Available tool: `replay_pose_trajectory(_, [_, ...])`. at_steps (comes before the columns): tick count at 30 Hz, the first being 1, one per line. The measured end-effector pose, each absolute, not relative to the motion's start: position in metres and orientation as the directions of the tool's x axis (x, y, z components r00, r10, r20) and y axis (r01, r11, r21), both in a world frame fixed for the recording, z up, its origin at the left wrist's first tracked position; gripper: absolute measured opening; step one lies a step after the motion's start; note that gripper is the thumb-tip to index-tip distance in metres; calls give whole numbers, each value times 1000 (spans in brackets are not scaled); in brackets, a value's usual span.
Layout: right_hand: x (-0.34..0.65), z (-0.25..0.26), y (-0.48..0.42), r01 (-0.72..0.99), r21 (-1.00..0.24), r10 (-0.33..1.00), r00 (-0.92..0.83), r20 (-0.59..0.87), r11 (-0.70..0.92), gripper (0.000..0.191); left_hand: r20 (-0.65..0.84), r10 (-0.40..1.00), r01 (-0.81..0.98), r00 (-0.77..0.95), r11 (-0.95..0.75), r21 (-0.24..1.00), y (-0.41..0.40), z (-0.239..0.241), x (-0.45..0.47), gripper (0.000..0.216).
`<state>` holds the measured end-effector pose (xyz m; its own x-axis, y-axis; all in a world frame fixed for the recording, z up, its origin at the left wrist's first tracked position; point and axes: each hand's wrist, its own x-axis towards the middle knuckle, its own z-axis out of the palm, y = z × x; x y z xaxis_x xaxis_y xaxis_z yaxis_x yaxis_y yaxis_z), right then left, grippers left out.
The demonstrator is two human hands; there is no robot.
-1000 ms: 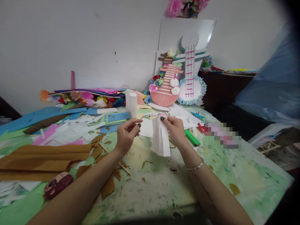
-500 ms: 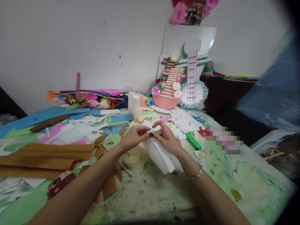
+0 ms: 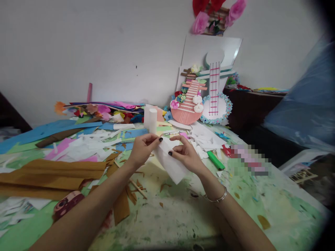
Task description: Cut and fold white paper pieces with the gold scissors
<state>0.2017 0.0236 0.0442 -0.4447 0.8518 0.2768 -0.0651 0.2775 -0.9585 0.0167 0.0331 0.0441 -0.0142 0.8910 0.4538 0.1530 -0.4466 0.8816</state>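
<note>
hands: two, left hand (image 3: 141,150), right hand (image 3: 186,157)
white paper sheet (image 3: 171,164): one
paper guitars: two, pink guitar (image 3: 186,113), white guitar (image 3: 215,104)
green marker (image 3: 215,160): one
bracelet (image 3: 217,198): one
white paper roll (image 3: 153,120): one
desk (image 3: 178,216): one

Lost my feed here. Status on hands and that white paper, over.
Left hand, right hand both pinching folded white paper. Held above table. Green marker, brown scraps close by; nothing blocking.
</note>
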Motion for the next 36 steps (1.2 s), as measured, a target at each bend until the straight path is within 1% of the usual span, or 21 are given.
replay_pose_trajectory(5, [202, 45, 23, -89, -961, 853, -444, 274, 262, 31, 568, 812, 255, -137, -525, 812, 27, 50, 15, 21])
replay_pose_trajectory(8, [203, 45, 25, -70, -974, 868, -444, 223, 214, 25, 614, 772, 320, -160, -548, 773, 26, 51, 15, 18])
replay_pose_trajectory(10, [203, 45, 26, -63, -980, 877, -438, 197, 188, 24, 633, 757, 344, -162, -557, 755, 27, 50, 15, 17])
replay_pose_trajectory(15, [204, 44, 30, -1, -969, 887, -404, 225, 245, 26, 639, 753, 348, -160, -562, 750, 32, 46, 12, 16])
replay_pose_trajectory(21, [210, 40, 38, 105, -926, 865, -408, 293, 363, 28, 638, 727, 364, -254, -539, 760, 39, 45, 5, 17])
replay_pose_trajectory(25, [211, 44, 37, 115, -929, 867, -416, 276, 352, 31, 635, 712, 342, -298, -542, 768, 42, 46, 1, 19])
replay_pose_trajectory(30, [214, 45, 37, 86, -939, 852, -455, 260, 333, 34, 653, 704, 396, -281, -535, 747, 42, 48, -3, 20])
replay_pose_trajectory(33, [215, 40, 39, 93, -941, 839, -488, 241, 324, 36, 627, 737, 444, -252, -488, 752, 44, 50, -7, 19])
replay_pose_trajectory(35, [214, 35, 41, 111, -953, 837, -513, 189, 283, 37, 547, 811, 473, -207, -406, 782, 49, 49, -11, 18])
replay_pose_trajectory(36, [213, 32, 43, 138, -959, 839, -526, 141, 248, 37, 477, 862, 488, -172, -346, 801, 52, 48, -14, 19])
